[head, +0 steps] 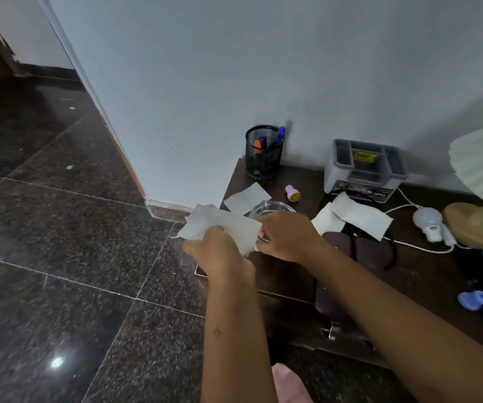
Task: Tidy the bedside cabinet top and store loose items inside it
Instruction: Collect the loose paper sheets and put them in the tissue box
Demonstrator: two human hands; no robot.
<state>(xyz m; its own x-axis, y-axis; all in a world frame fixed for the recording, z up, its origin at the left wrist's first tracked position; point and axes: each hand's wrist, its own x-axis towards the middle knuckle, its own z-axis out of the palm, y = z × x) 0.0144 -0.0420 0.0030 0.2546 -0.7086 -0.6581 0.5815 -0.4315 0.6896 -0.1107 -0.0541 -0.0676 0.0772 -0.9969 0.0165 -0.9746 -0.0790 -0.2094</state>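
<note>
A dark wooden bedside cabinet point(286, 274) stands against the wall. My left hand point(219, 251) grips a crumpled white tissue point(219, 222) just off the cabinet's left corner. My right hand point(288, 237) holds the near rim of a clear glass dish point(272, 207) at the cabinet's front left. Another tissue point(247, 197) lies flat behind the dish. Two more tissues point(356, 216) overlap in the middle of the top. A small pink stamp point(292, 194) stands behind the dish.
At the back stand a black mesh pen holder point(263, 154) and a grey organiser box point(365, 170). A white bulb with cord point(427, 222), a wooden lamp base point(473, 225), dark cases point(371, 254) and a blue object point(473, 299) fill the right side. Dark tiled floor point(59, 242) lies left.
</note>
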